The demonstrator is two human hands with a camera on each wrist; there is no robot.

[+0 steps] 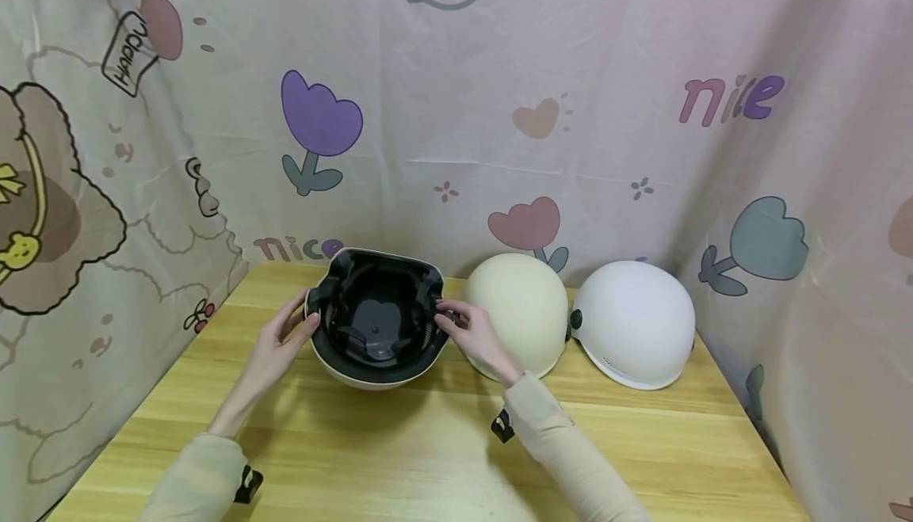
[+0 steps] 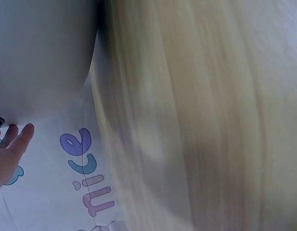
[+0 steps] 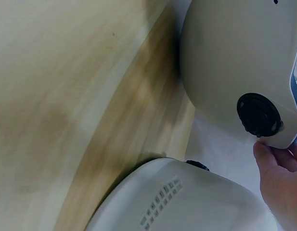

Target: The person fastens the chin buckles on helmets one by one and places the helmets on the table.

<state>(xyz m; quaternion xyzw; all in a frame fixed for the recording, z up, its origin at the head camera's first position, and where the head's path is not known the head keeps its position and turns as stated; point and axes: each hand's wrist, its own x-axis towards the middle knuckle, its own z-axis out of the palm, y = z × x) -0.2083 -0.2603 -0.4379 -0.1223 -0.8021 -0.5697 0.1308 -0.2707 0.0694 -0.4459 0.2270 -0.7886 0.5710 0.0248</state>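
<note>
An upturned helmet point(image 1: 376, 324) with a black lining and pale shell is at the left of the table, its hollow facing up. My left hand point(image 1: 280, 345) grips its left rim between thumb and fingers. At the opposite rim, my right hand point(image 1: 483, 340) pinches the edge; in the right wrist view the thumb point(image 3: 265, 156) presses just below a round black knob point(image 3: 258, 114). Beside my right hand sits a cream helmet point(image 1: 517, 312), dome up. In the left wrist view only some fingers point(image 2: 18, 142) show against the shell point(image 2: 42, 57).
A white helmet point(image 1: 635, 324) stands to the right of the cream one, with a black knob on its side. All rest on a wooden table point(image 1: 399, 459). A printed cloth point(image 1: 442, 110) hangs behind and along both sides. Black wrist straps show at both sleeves.
</note>
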